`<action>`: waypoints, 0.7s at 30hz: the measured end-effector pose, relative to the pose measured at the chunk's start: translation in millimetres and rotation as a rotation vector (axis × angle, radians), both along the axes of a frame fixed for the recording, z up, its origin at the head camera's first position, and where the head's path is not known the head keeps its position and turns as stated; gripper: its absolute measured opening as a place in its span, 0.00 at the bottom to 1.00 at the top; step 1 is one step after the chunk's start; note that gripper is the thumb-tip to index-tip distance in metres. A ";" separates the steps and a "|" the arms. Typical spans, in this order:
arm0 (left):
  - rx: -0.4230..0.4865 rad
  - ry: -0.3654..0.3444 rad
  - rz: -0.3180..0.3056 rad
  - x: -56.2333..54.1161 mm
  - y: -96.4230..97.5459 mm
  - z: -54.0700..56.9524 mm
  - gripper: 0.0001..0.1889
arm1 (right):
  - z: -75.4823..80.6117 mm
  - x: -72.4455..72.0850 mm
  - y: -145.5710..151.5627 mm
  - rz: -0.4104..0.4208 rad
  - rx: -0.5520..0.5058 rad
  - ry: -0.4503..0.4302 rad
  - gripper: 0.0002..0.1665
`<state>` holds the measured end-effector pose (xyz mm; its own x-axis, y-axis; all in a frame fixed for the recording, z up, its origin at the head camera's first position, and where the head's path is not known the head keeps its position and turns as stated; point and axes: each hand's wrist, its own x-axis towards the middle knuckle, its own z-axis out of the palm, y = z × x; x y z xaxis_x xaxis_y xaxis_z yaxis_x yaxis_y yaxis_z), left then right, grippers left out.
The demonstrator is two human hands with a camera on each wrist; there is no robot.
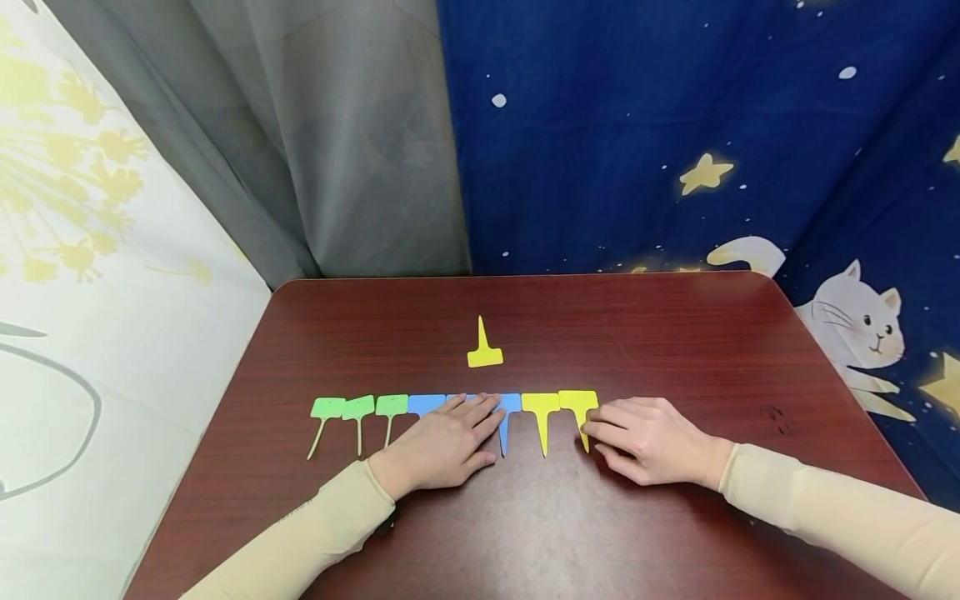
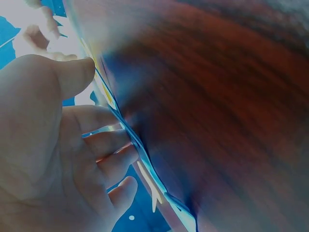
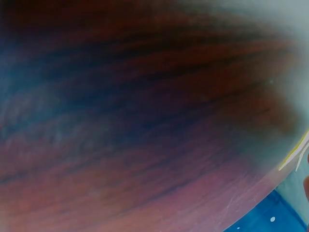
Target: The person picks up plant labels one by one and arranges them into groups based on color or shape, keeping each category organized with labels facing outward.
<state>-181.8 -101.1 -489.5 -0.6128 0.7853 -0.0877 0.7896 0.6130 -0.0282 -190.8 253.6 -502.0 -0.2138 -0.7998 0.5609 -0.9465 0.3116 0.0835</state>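
Note:
A row of T-shaped plastic plant labels lies across the table. From the left come three green labels (image 1: 358, 407), then blue labels (image 1: 512, 403), then two yellow labels (image 1: 541, 403). My left hand (image 1: 442, 442) rests palm down on the blue ones with its fingers extended, covering part of them. In the left wrist view the left fingers (image 2: 116, 145) lie along the row's edge. At the right end, fingertips of my right hand (image 1: 656, 442) touch the side of the last yellow label (image 1: 578, 402) by its stem. The right wrist view barely catches that hand.
Farther back, a single yellow label (image 1: 484, 357) lies apart with its stem pointing away. The dark red wooden table (image 1: 675, 333) has rounded far corners. A grey curtain (image 1: 367, 150) and a blue starry curtain (image 1: 600, 167) hang behind it.

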 end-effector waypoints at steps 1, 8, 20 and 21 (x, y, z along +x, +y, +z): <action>0.000 0.001 -0.001 0.0 0.0 0.1 0.34 | -0.2 -0.1 0.4 -0.033 0.005 -0.026 0.19; -0.006 0.006 -0.003 0.2 1.1 0.3 0.34 | -4.3 -0.1 -0.5 -0.296 0.160 -0.235 0.28; 0.001 0.023 0.001 1.5 1.4 0.3 0.33 | -8.8 -0.8 2.1 -0.322 0.192 -0.268 0.28; 0.002 0.025 0.002 1.6 1.3 0.1 0.33 | -8.8 -0.8 2.0 -0.320 0.194 -0.269 0.28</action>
